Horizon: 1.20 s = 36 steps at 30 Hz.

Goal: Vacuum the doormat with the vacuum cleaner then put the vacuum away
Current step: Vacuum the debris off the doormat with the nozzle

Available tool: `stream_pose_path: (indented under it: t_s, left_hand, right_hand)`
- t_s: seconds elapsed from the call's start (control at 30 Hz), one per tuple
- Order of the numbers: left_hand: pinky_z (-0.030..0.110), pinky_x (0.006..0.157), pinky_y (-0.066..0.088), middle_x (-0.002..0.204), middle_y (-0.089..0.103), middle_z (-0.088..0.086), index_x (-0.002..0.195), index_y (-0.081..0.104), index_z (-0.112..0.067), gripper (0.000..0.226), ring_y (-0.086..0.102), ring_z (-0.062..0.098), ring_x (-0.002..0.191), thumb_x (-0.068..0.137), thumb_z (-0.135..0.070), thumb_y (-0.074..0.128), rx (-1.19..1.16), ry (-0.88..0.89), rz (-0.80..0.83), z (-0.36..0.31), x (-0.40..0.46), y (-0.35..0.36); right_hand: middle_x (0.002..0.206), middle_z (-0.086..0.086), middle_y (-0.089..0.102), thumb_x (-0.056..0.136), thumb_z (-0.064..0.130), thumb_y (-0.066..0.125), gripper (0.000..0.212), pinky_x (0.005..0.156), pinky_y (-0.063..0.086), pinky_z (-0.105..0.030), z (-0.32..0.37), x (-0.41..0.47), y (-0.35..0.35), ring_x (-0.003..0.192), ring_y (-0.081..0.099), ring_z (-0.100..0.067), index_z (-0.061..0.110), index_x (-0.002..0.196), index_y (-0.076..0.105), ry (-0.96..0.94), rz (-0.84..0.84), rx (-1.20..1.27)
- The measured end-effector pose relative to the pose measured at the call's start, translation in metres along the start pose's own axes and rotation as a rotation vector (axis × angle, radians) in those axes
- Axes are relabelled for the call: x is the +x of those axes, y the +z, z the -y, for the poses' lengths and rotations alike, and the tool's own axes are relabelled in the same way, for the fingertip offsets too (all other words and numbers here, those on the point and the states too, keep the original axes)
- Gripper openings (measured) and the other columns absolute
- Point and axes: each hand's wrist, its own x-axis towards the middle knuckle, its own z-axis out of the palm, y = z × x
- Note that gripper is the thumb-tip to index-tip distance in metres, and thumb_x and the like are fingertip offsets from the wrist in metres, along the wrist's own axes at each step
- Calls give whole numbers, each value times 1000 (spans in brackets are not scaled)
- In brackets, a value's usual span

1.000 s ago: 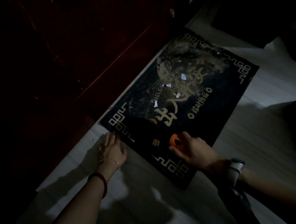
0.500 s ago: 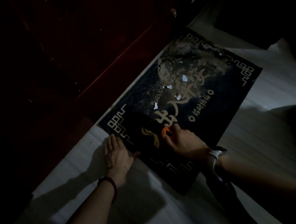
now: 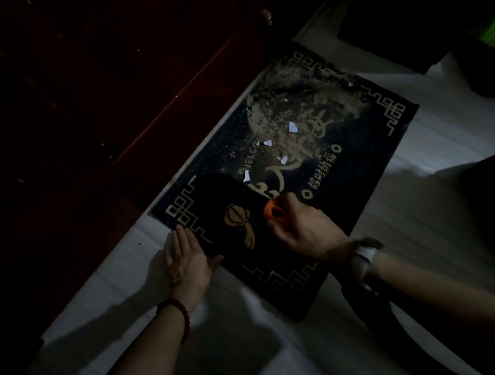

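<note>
Well, my right hand [image 3: 304, 230] was down on the dark rectangular doormat with gold knot corners [image 3: 383, 150], fingers curled round the orange-tipped nozzle of the black vacuum cleaner [image 3: 274, 212], its dark body running back under my wrist. My left hand [image 3: 188, 259] lay flat, fingers straight, pressing the mat's near-left edge onto the pale floor [image 3: 445, 218]. Judging by the surface, the near-left part of the mat, around the gold lantern motif [image 3: 238, 221], looked dark and clean. Beyond the nozzle, a wide patch of sandy dirt [image 3: 288, 118] covered the middle and far end, with several white paper scraps [image 3: 292, 126] lying in it. So I'd say roughly a third was done; most of the mat remained, and stowing the vacuum hadn't begun. A dark red wooden door [image 3: 119, 108] ran along the mat's left side.
</note>
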Motion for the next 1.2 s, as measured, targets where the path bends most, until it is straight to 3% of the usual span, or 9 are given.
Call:
stream_pose_path:
  t_s: [0.17, 0.3, 0.67, 0.87, 1.03, 1.2]
  left_hand:
    - [40, 117, 2, 155, -15, 15, 146, -8, -1, 99, -12, 26, 144, 86, -62, 42, -33, -1, 1, -1, 1, -2]
    - [41, 118, 3, 155, -15, 14, 146, -7, -2, 97, -12, 26, 144, 87, -57, 47, -71, -14, 4, -2, 2, -2]
    - [46, 117, 4, 155, -14, 16, 146, -7, 0, 91, -14, 28, 143, 91, -52, 44, 84, 25, 83, -10, 9, -9]
    - [46, 116, 3, 155, -16, 14, 146, -6, -2, 91, -15, 25, 143, 90, -49, 48, 8, 40, 88, -8, 10, -9]
    - [47, 116, 2, 154, -20, 12, 147, -4, -4, 89, -18, 24, 143, 90, -46, 50, -41, 43, 101, -7, 10, -8]
    - [48, 115, 2, 154, -20, 11, 147, -6, -6, 88, -17, 23, 143, 91, -44, 50, -58, 52, 79, -5, 10, -7]
  right_hand:
    - [117, -14, 55, 93, 41, 42, 42, 69, 35, -31, 9, 46, 15, 96, 57, -33, 10, 121, 34, -18, -12, -112]
    - [119, -12, 54, 92, 44, 42, 42, 74, 45, -36, -4, 33, 24, 95, 59, -33, 15, 121, 35, 23, -11, -106]
    - [118, -5, 59, 90, 41, 49, 41, 82, 48, -38, -38, -35, 3, 100, 60, -26, 18, 122, 37, 139, 43, -8]
    - [117, -11, 58, 92, 43, 43, 42, 76, 45, -38, -7, 14, -7, 98, 59, -33, 14, 123, 35, 16, -46, -72]
    - [116, -15, 57, 94, 41, 41, 41, 71, 36, -34, 10, 66, 5, 100, 56, -35, 11, 122, 36, 3, -17, -106]
    - [114, -13, 59, 93, 40, 45, 41, 75, 43, -36, -10, 42, 10, 99, 58, -34, 13, 121, 35, 48, 25, -8]
